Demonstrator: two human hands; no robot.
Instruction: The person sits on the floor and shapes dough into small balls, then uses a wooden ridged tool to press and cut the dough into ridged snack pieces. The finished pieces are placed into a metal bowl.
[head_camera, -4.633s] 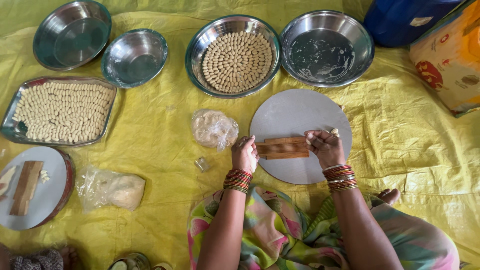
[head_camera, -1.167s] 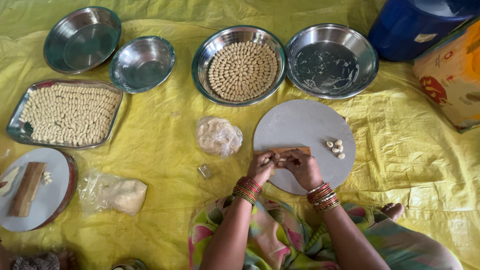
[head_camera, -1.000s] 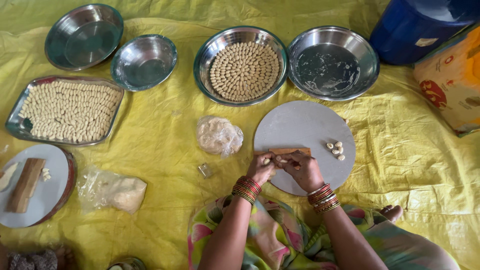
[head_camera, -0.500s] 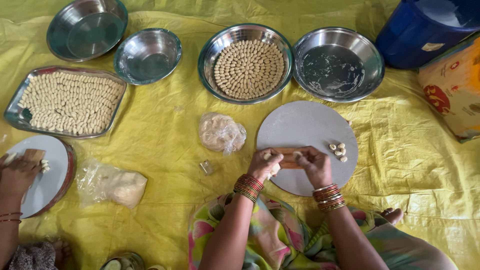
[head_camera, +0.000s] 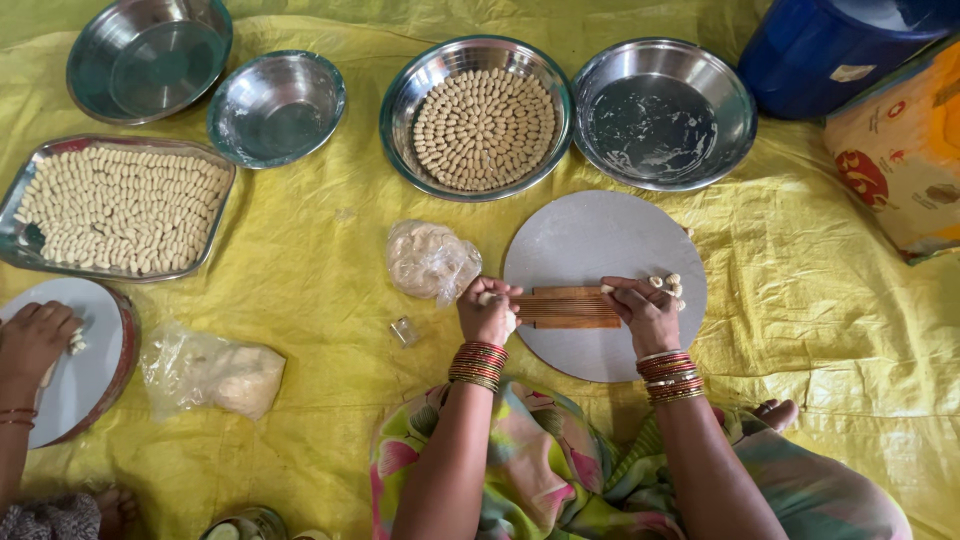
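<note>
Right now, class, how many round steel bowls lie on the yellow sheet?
4, all along the top: large empty bowl far left, small bowl beside it, bowl of dough pieces centre, wet empty bowl right.

From my remote seat I see a yellow cloth (head_camera: 330, 250) spread over the floor. Along the top stand an empty steel pan (head_camera: 148, 58), a small steel bowl (head_camera: 276, 106), a steel plate of shaped dough pieces (head_camera: 484, 117) and a wet empty steel plate (head_camera: 664, 112). A rectangular tray (head_camera: 120, 208) full of pieces lies at the left. A plastic bag of dough (head_camera: 215, 372) lies lower left. A blue drum (head_camera: 840, 50) stands top right, just beside a printed sack (head_camera: 900, 160).
</note>
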